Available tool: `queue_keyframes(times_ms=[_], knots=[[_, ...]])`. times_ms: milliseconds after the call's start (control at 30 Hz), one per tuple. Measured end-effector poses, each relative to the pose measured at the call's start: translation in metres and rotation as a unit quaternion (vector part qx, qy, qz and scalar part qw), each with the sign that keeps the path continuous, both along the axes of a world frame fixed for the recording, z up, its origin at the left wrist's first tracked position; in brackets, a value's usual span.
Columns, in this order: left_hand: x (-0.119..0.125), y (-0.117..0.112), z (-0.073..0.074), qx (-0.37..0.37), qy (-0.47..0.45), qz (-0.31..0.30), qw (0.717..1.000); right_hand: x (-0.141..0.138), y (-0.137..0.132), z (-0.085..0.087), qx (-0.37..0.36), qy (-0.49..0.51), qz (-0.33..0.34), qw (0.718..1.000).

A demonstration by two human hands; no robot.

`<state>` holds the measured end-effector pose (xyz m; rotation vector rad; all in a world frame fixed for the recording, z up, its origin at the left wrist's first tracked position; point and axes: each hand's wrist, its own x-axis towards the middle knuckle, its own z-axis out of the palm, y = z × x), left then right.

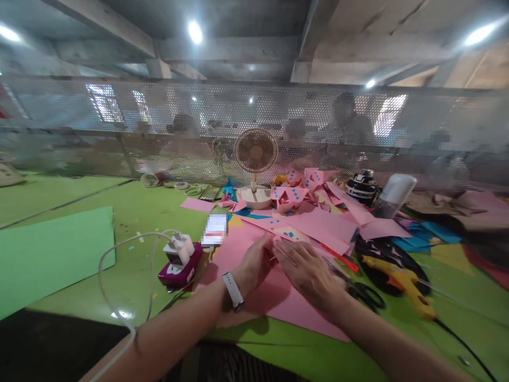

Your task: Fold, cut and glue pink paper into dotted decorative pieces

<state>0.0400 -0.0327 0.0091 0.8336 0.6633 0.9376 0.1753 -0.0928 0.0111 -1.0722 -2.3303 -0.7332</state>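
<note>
Both my hands rest on a large pink paper sheet (238, 254) spread on the green table. My left hand (256, 262), with a white watch band on the wrist, has its fingers curled and pinching the paper's edge. My right hand (308, 273) lies flat, fingers stretched out, pressing the same pink paper where the two hands meet. A small pink piece with blue dots (292, 234) lies just beyond my fingertips.
Black scissors (363, 292) and a yellow glue gun (401, 281) lie right of my hands. A small desk fan (255, 164), folded pink paper shapes (296, 193), a white charger on a purple block (181, 260), a green sheet (51, 254), tape rolls (181, 185). People sit behind the mesh screen (338, 122).
</note>
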Motion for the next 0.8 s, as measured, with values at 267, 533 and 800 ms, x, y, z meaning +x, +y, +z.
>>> queue_keyframes(times_ms=[267, 533, 800], knots=[[-0.033, -0.038, 0.042, 0.002, 0.169, -0.29, 0.942, 0.039, 0.022, -0.002, -0.006, 0.128, 0.044, 0.991], [-0.06, 0.012, 0.044, 0.465, 0.466, -0.041, 0.752, 0.038, 0.023, -0.01, -0.165, 0.113, 0.118, 0.973], [-0.062, 0.019, 0.014, 0.54, 0.484, -0.087, 0.684, 0.033, 0.017, -0.01, -0.205, 0.087, 0.094, 0.97]])
